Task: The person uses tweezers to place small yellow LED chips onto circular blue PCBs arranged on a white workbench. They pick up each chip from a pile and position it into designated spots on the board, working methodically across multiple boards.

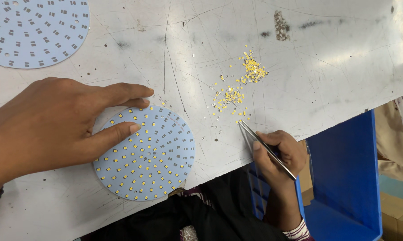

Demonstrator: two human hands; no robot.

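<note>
— Two round boards are lying on the scratched grey counter (326, 58): which one is being worked on?

— Seemingly the lower-left one, the round light-blue board (144, 154). It is carrying many small yellow chips, mostly across its left and lower part, while pads toward its right are showing bare. The second round board (34, 31), upper left of the frame, is sitting untouched.

— What is the left hand (54, 127) doing?

— It is lying flat, palm down, fingers together and extended, thumb resting on the board, seemingly steadying it.

— And the right hand (277, 156)?

— It is pinching metal tweezers (266, 147), fingers clamped on them, at the counter's lower edge. Their tips are pointing up-left, nearly touching the loose yellow chips (237, 87) scattered mid-frame. I judge a chip is being picked; the next move would call for a fine, steady grip.
</note>
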